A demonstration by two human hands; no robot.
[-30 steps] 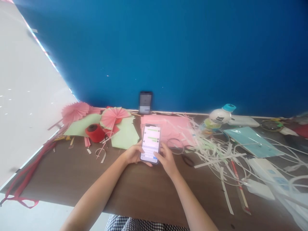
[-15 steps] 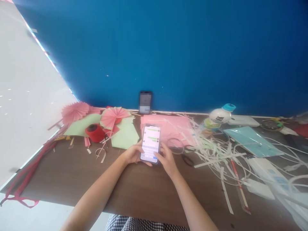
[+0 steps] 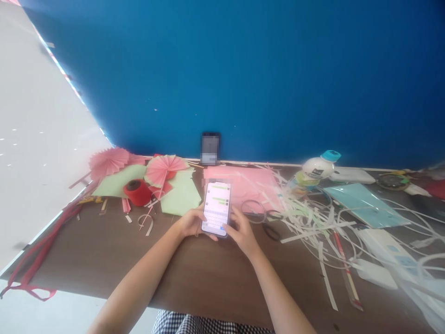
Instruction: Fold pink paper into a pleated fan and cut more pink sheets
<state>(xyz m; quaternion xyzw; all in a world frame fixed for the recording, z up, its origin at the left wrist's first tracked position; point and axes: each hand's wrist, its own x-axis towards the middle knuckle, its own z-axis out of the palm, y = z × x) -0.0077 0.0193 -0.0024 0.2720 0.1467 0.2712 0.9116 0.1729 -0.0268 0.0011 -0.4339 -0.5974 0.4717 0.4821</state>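
Both hands grip 1 smartphone (image 3: 216, 208) above the brown table (image 3: 194, 273): left hand (image 3: 190, 222) wraps its edge, right hand (image 3: 241, 230) thumbs the screen. Screen text is blurred; fingers behind are hidden.

Your brown table (image 3: 208, 278) runs along the blue wall. At its left end, 2 pink paper fans (image 3: 108, 161) lie over light green sheets (image 3: 182, 195), with a red spool (image 3: 138, 191) just in front and red ribbon (image 3: 41, 253) trailing off the near-left edge. A pink sheet (image 3: 250, 182) lies mid-table, with scissors (image 3: 266, 215) beside it. To your right, white paper strips (image 3: 309, 218) sprawl (a real tangle). A white bottle (image 3: 317, 168) lies on its side there, and a teal folder (image 3: 365, 204) rests near white cables (image 3: 399, 218). A dark handset (image 3: 210, 147) stands propped at the back edge.
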